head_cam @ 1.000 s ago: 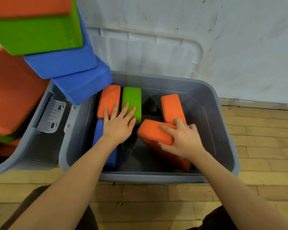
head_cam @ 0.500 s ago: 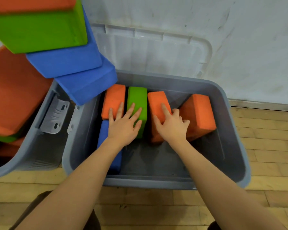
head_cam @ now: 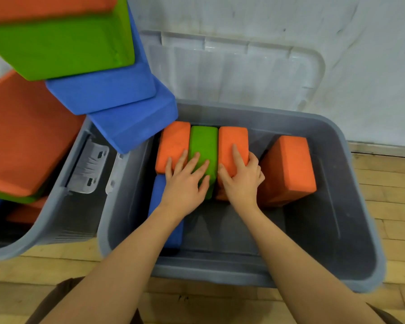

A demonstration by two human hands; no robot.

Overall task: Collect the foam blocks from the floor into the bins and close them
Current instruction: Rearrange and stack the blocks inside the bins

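A grey bin (head_cam: pixel 351 230) stands open on the wooden floor. Inside, three foam blocks stand on edge side by side at the back: an orange block (head_cam: pixel 173 141), a green block (head_cam: pixel 202 143) and another orange block (head_cam: pixel 232 143). A blue block (head_cam: pixel 171 230) lies under my left forearm. A further orange block (head_cam: pixel 290 167) leans at the right. My left hand (head_cam: pixel 185 183) rests flat with straight fingers on the left orange and green blocks. My right hand (head_cam: pixel 241 178) grips the middle orange block, fingers curled over its right side.
A second grey bin (head_cam: pixel 45 225) at the left is piled high with orange, green and blue blocks (head_cam: pixel 117 94) that overhang the first bin. A clear lid (head_cam: pixel 232 66) leans against the white wall behind. Bare bin floor lies in front of the blocks.
My right hand stood the orange block upright and pushed it left against the green one. The other orange block now leans at the right. My left hand stayed on the blocks.
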